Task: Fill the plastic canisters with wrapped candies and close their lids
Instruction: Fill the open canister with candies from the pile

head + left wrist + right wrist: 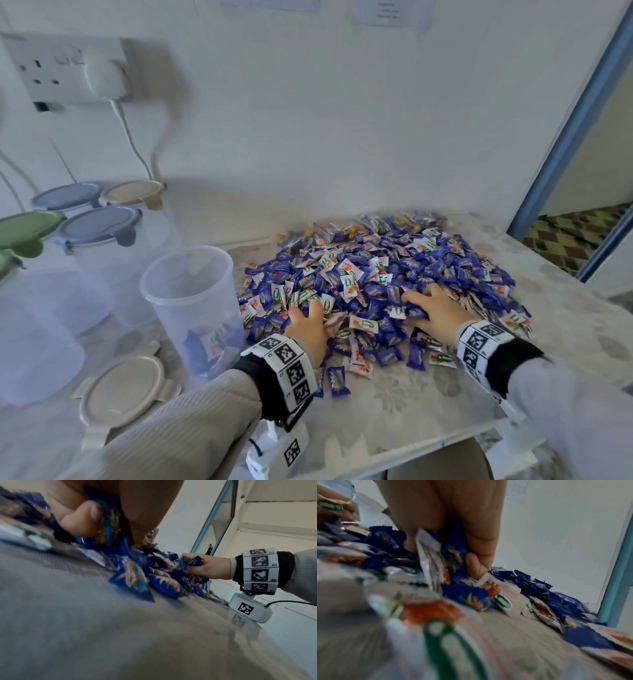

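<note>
One open canister (191, 301) without a lid, four lidded canisters, two with blue lids (99, 224), one beige (132, 193), one green (27, 224), one loose beige lid (125, 394) on the tabletop (411, 404), one pile of candies (376, 274) too many to count, two hands, left hand (308, 325) and right hand (435, 308).

Fingertips of the left hand (306, 325) and right hand (435, 308) are buried in the candies (376, 270).

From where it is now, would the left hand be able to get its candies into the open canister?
Probably yes: the left hand grips candies right beside the open canister, whose mouth is uncovered, with nothing between them.
</note>
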`<action>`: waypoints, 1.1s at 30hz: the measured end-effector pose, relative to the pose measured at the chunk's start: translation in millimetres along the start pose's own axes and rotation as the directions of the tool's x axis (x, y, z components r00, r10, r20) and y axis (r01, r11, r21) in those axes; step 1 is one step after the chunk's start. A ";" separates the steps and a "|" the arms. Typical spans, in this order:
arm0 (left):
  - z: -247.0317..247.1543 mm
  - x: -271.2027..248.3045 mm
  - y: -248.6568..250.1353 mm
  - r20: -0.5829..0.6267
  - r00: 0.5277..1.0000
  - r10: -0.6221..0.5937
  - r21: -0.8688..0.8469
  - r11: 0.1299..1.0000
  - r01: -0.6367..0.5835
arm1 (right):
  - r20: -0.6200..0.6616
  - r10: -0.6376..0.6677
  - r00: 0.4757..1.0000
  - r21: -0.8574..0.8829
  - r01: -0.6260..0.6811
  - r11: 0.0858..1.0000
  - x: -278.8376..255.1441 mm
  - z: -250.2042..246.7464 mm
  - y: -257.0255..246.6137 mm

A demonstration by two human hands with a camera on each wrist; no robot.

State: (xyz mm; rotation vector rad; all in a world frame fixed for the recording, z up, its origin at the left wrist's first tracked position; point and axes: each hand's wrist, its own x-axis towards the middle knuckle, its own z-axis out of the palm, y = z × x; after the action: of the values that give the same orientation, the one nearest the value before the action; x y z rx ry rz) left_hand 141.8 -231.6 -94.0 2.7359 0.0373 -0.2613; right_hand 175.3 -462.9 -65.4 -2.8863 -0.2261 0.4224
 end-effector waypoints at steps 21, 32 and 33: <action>-192.0 -69.7 -46.6 -0.738 0.648 0.187 -0.298 0.772 -0.562 | -0.294 -0.119 0.948 0.248 0.196 0.949 13.4 -20.8 -59.7; -157.1 -57.4 -92.4 -0.529 0.830 0.178 -0.217 0.917 -0.335 | -0.293 -0.171 0.941 0.262 0.251 0.932 10.3 -22.8 -89.2; -154.7 -58.1 -93.1 -0.527 0.837 0.149 -0.168 0.947 -0.275 | -0.297 -0.175 0.939 0.257 0.255 0.932 9.7 -22.8 -91.0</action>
State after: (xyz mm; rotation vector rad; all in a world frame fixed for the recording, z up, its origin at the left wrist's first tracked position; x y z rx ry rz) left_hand 106.3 -85.7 21.8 2.4608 -0.0890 0.5065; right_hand 180.4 -377.6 -25.4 -2.5527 -0.3964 0.0165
